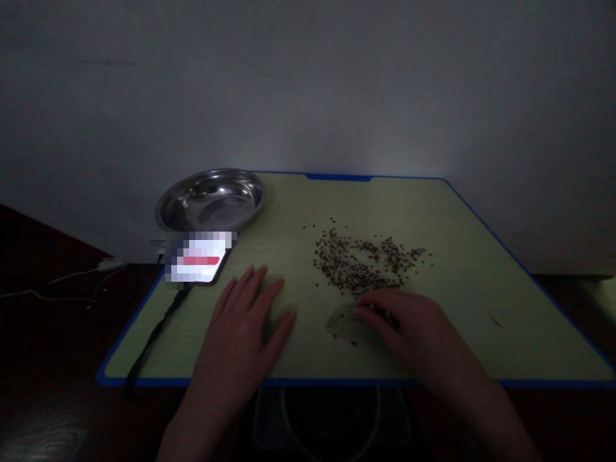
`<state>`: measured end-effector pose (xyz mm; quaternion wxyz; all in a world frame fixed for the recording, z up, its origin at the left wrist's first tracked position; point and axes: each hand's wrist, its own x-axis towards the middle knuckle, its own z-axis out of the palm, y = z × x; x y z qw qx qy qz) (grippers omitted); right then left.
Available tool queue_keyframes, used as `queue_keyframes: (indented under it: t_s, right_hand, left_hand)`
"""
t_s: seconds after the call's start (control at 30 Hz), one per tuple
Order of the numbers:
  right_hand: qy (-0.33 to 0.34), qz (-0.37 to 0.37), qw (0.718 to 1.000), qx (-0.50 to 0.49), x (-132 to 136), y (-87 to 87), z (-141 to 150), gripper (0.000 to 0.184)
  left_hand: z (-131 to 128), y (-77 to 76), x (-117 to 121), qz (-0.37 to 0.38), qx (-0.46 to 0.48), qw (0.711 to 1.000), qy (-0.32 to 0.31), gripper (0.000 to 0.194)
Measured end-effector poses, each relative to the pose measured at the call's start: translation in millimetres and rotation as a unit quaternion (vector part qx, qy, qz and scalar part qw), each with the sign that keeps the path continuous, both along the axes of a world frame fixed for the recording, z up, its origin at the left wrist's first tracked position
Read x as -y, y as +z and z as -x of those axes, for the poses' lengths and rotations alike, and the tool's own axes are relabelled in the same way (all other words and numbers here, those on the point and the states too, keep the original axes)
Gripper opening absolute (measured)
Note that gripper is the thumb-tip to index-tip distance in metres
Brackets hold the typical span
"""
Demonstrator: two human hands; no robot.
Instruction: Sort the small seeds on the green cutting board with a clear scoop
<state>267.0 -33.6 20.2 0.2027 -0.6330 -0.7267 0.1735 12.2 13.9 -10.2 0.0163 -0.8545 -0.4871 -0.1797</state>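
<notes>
My left hand (243, 330) lies flat on the pale green table top (457, 276), fingers stretched out and slightly spread, holding nothing. My right hand (409, 324) rests near the front edge with its fingers curled together at the near side of a scattered pile of small brown seeds (366, 260). Its fingertips touch a small clear lid-like piece (344, 321) lying on the table. Whether the fingers pinch any seeds is too dark to tell.
A shiny steel bowl (212, 200) stands at the back left corner. A lit phone (202, 260) lies in front of it, with a dark cable (154, 337) running off the front left edge. The table has a blue rim; a wall rises right behind it.
</notes>
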Motion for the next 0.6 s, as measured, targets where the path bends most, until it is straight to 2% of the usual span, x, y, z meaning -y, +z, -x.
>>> queue_keyframes:
  t_s: [0.23,0.43,0.5,0.6]
  right_hand:
    - [0.086,0.06,0.992,-0.075,9,1.3,11,0.013]
    - [0.107,0.078,0.987,-0.09,13,13.8,10,0.014]
    - [0.094,0.075,0.988,-0.096,14,15.5,2,0.016]
    - [0.012,0.04,0.994,-0.102,18,11.5,-16,0.017]
  left_hand:
    - [0,-0.8,0,-0.005,-0.003,1.0,-0.003,0.048]
    - [0,-0.3,0,-0.012,-0.006,1.0,-0.008,0.048]
    - [0,0.0,1,-0.015,-0.007,1.0,-0.005,0.047]
    - [0,0.0,1,-0.009,-0.01,1.0,-0.003,0.047]
